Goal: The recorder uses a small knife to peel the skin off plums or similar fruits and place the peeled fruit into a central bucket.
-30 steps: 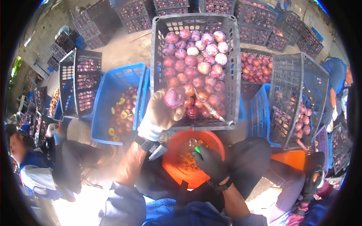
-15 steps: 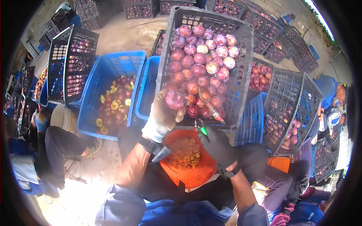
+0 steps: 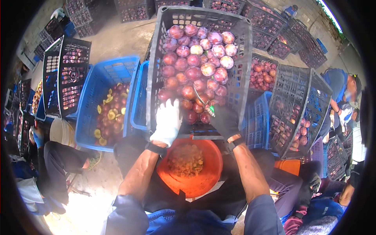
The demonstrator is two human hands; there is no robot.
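Note:
My left hand (image 3: 167,122), in a white glove, reaches over the near left edge of a black plastic crate (image 3: 249,70) full of purple-red plums (image 3: 193,74). Its fingers are spread by the nearest plums; whatever lies under the palm is hidden. My right hand (image 3: 226,121), in a dark glove, is over the crate's near right part, closed around a green-handled tool (image 3: 212,109); most of the handle and the fingertips are hidden. A thin curved tool (image 3: 199,96) lies across the plums just beyond it. Below both hands, an orange bucket (image 3: 211,182) holds yellowish-brown pieces.
A blue crate (image 3: 84,117) to the left holds plums and cut halves. Another blue crate (image 3: 138,113) stands under the black one. Black crates of plums (image 3: 288,102) lean at right, and stacks (image 3: 133,11) line the back. People sit close on both sides.
My left hand held a plum near the crate's edge and now stretches toward the plums, no plum visible in it. My right hand moved up from the bucket to the curved tool.

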